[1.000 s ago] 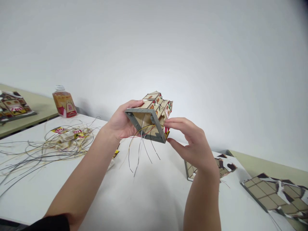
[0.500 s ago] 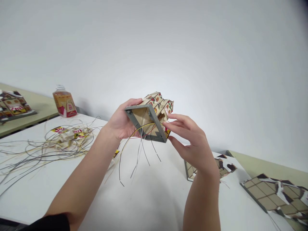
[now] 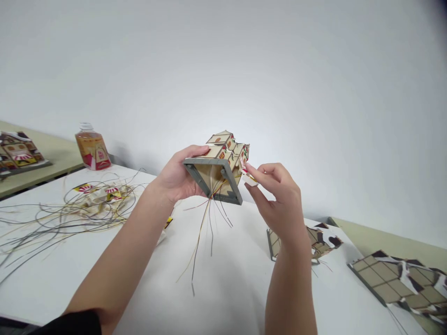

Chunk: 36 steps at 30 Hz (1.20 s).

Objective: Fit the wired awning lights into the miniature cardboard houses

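My left hand [image 3: 178,174] grips a small cardboard model house [image 3: 223,160] by its grey square base, tilted so the hollow underside faces me. Several thin wires [image 3: 206,232] hang down out of the base towards the white table [image 3: 216,288]. My right hand [image 3: 275,195] is at the house's right side, thumb and forefinger pinched on a small white and red piece [image 3: 248,176] next to the wall.
A tangle of loose wires with small striped awning pieces [image 3: 87,204] lies at the left. A drink bottle [image 3: 92,148] and a finished model house [image 3: 19,151] stand at the far left. Flat roof panels [image 3: 398,281] and another model part [image 3: 314,239] lie at the right.
My right hand has drawn back from the base's edge and now pinches a small piece. The house has tilted slightly, and the wires now hang straighter and lower.
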### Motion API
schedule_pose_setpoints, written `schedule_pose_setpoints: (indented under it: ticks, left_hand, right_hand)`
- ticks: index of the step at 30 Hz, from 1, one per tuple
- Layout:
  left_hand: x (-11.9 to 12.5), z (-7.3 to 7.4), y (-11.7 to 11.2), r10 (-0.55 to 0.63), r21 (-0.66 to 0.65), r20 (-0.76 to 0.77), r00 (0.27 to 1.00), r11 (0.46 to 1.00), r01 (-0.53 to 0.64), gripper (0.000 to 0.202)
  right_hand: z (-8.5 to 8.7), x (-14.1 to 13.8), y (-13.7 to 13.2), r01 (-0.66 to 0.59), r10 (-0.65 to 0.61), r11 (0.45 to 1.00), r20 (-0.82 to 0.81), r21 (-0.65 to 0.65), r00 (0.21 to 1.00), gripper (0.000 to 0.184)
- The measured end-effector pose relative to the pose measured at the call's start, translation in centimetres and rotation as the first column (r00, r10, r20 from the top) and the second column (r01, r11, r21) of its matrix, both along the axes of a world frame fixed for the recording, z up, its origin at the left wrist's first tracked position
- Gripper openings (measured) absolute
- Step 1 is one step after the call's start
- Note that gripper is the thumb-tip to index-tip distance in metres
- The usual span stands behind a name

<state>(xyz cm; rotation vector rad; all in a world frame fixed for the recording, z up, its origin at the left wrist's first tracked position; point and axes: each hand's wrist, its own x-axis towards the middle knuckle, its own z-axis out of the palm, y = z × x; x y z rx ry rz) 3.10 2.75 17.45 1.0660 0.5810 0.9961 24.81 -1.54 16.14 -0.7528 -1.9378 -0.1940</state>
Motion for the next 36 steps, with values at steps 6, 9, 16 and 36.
schedule_pose_setpoints:
  ticks: [6,9,16,36]
  left_hand:
    - [0.6,0.1,-0.6,0.061,0.014,0.007,0.998,0.998,-0.061,0.040]
    - [0.5,0.0,-0.6,0.055,0.024,0.026,0.998,0.998,-0.056,0.038]
    - [0.1,-0.2,0.2,0.002,0.091,0.056,0.998,0.996,-0.007,0.046]
    - [0.0,-0.1,-0.3,-0.018,0.256,0.038,0.999,0.967,0.008,0.055]
  right_hand:
    - [-0.1,-1.6,0.2,0.079,-0.060,0.991,-0.164,0.111,0.985,0.017]
    - [-0.1,-2.2,0.1,0.070,-0.046,0.990,-0.201,0.118,0.979,0.009]
    - [0.0,-2.6,-0.5,-0.038,0.034,0.999,-0.138,-0.028,0.990,0.018]
    - [0.4,-1.9,-1.7,-0.101,0.100,0.982,-0.017,-0.159,0.995,0.036]
